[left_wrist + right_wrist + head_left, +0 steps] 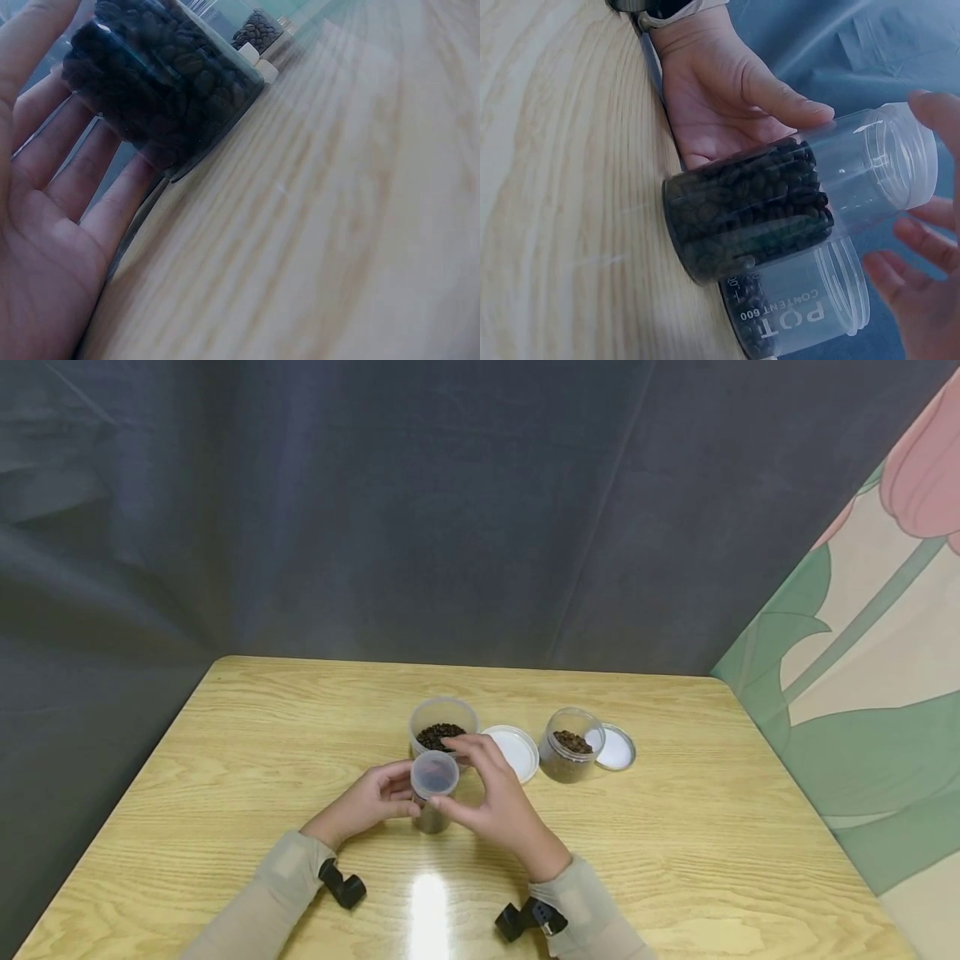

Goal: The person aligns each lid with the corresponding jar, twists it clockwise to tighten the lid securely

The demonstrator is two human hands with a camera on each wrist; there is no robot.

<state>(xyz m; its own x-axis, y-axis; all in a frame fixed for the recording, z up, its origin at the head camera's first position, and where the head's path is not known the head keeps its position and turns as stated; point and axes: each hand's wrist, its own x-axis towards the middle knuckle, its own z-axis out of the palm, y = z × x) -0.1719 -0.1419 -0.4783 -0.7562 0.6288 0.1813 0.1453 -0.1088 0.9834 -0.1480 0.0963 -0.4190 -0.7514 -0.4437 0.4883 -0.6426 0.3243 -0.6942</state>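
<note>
Plastic jar [431, 816] — upright, between both hands [372, 799] [498, 802]

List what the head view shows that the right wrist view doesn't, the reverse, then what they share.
Head view only: the open jar of brown granules, two loose lids and the tulip-patterned backdrop.
Right wrist view only: readable printing, including POT, on the open coffee-bean jar.
Both: that jar, the capped coffee-bean jar, the left hand, the right hand and the wooden table.
</note>
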